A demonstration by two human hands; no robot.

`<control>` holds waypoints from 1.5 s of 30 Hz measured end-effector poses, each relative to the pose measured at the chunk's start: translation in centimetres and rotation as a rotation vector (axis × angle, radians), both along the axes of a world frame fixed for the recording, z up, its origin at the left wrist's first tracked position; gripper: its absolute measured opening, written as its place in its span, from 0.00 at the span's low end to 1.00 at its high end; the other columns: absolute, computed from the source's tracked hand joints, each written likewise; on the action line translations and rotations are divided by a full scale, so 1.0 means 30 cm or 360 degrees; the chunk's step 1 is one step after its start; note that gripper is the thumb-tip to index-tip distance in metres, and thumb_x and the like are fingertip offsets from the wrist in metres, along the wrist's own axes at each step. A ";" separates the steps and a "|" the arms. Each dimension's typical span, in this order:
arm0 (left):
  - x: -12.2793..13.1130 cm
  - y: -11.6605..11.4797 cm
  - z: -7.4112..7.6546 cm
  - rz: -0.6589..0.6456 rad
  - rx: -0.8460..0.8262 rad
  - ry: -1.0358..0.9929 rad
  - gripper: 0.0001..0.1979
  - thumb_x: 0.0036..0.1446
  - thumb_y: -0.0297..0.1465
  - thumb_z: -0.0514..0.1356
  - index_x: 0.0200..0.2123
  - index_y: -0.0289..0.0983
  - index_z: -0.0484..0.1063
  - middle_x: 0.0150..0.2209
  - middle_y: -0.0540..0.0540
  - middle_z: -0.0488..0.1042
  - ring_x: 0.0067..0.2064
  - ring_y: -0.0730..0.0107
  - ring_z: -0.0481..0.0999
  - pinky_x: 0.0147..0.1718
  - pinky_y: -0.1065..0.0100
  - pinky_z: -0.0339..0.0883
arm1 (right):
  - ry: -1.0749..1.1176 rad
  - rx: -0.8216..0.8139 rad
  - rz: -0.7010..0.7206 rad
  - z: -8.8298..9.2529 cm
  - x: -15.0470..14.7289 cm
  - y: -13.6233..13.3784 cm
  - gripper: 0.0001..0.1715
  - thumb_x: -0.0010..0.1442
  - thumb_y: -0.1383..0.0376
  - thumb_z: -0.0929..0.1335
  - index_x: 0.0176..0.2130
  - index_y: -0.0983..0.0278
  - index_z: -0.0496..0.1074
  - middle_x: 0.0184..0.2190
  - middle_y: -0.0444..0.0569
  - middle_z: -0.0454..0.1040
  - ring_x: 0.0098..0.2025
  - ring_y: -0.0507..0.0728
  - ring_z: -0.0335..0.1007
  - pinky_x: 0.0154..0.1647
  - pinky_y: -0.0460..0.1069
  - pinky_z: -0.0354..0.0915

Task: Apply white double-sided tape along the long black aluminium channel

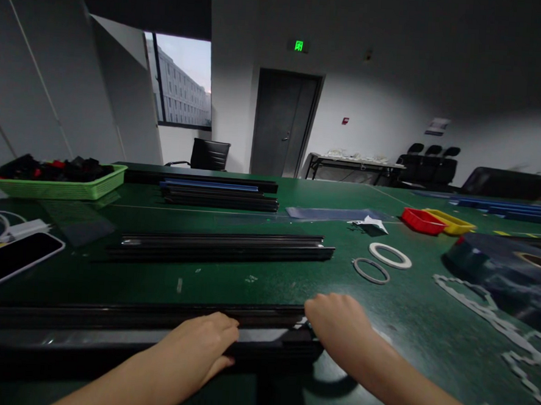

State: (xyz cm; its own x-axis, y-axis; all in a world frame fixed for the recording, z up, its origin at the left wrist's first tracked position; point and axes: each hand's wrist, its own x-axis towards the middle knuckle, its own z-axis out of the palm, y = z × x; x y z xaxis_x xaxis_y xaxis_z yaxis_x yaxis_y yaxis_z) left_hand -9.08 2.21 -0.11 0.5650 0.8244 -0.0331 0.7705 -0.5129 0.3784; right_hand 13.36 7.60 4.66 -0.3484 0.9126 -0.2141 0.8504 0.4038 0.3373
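A long black profile strip [120,334] with a shiny grey band lies along the near edge of the table, running out of view at the left. My left hand [202,345] is closed over the strip, fingers on its far side and thumb on the near side. At the strip's right end, my right hand [339,323] is curled with its fingers pressed together. A small white bit shows beside those fingers; what they pinch is hidden. Farther back lies a second set of black profile strips [226,247], apart from both hands.
On the green table [247,283] are a white ring [390,255], a grey ring [371,270], a large dark roll [490,271], white jagged strips [484,310], a red tray [422,222], a yellow tray [455,223], a phone [14,260] and a filled green basket [65,189].
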 end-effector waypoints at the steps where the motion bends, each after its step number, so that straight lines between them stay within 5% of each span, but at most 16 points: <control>1: 0.005 0.000 0.003 0.0012 -0.0015 0.0021 0.12 0.57 0.29 0.55 0.45 0.39 0.69 0.48 0.44 0.72 0.50 0.63 0.70 0.51 0.61 0.63 | -0.0001 -0.0002 0.0000 -0.001 0.001 0.001 0.16 0.56 0.77 0.60 0.34 0.68 0.76 0.34 0.62 0.76 0.39 0.62 0.74 0.36 0.52 0.66; 11: -0.003 -0.017 -0.037 0.0259 -0.0038 0.0202 0.10 0.56 0.28 0.54 0.39 0.37 0.71 0.41 0.41 0.74 0.45 0.58 0.72 0.46 0.58 0.65 | 0.0004 -0.0030 0.0024 -0.001 0.001 0.002 0.17 0.56 0.76 0.60 0.33 0.67 0.76 0.32 0.60 0.77 0.38 0.63 0.74 0.34 0.52 0.66; 22: -0.016 -0.049 0.050 0.0279 -0.0053 0.0477 0.13 0.56 0.28 0.52 0.43 0.35 0.71 0.42 0.37 0.73 0.46 0.56 0.72 0.48 0.58 0.64 | 0.0035 -0.0077 0.0109 -0.007 -0.002 -0.006 0.15 0.56 0.75 0.61 0.33 0.67 0.76 0.31 0.59 0.77 0.37 0.60 0.74 0.35 0.50 0.65; 33: 0.023 -0.016 -0.015 0.0392 0.0096 0.0637 0.16 0.48 0.30 0.55 0.41 0.33 0.71 0.41 0.36 0.72 0.42 0.52 0.72 0.40 0.54 0.68 | 0.0010 -0.0056 0.0108 -0.019 -0.007 -0.001 0.15 0.55 0.76 0.61 0.32 0.67 0.76 0.30 0.58 0.77 0.36 0.59 0.75 0.34 0.48 0.65; 45: 0.025 -0.012 -0.027 0.0340 0.0065 0.0518 0.16 0.47 0.28 0.54 0.41 0.33 0.71 0.41 0.35 0.71 0.42 0.51 0.71 0.40 0.54 0.67 | 0.0038 -0.0061 0.0117 -0.016 0.004 -0.007 0.15 0.56 0.75 0.61 0.32 0.67 0.76 0.30 0.58 0.77 0.37 0.60 0.74 0.35 0.50 0.65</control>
State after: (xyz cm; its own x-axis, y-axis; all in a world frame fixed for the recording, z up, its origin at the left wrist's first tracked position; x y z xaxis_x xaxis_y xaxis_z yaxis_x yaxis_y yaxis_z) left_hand -8.33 1.86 -0.92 0.3460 0.9266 -0.1471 0.9379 -0.3376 0.0792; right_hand 13.49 7.39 4.19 -0.4197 0.8757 -0.2388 0.8256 0.4777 0.3003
